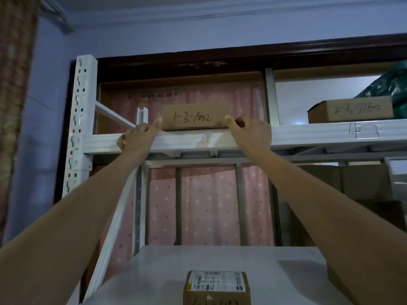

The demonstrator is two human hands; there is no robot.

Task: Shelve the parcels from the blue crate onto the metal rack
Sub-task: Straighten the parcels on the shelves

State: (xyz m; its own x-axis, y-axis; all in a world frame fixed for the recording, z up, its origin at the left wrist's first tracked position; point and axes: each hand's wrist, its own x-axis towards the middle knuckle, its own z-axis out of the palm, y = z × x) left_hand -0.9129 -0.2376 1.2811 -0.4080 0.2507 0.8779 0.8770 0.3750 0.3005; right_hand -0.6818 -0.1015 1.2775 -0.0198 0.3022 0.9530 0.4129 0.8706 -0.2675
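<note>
A: Quick pass. What have I got on the head cam?

B: Both arms reach up to the upper shelf of the rack. A box marked "1-3-1802" sits on that shelf at its near edge, left bay, writing facing me.

A: Left hand?

B: Left hand is at the box's left end. One straight finger touches the lower left corner; the other fingers are curled back against the shelf beam. It isn't wrapped round anything.

A: Right hand?

B: Right hand is at the right end. Thumb tip presses the box's lower right corner, the other fingers are bent behind it. Whether they pinch the far side of the box, I cannot tell, it's hidden by the hand.

A: Is the box lifted?

B: No, its bottom rests flat on the shelf, upright, just above a small tag on the beam.

A: Other parcels?

B: A second box with writing stands on the same shelf in the right bay, well apart, with a dark green bag behind it. A labelled parcel lies on the lower shelf, near me, between my forearms. Plain cartons are stacked at right under the upper shelf. A pink dotted curtain hangs behind the rack.
</note>
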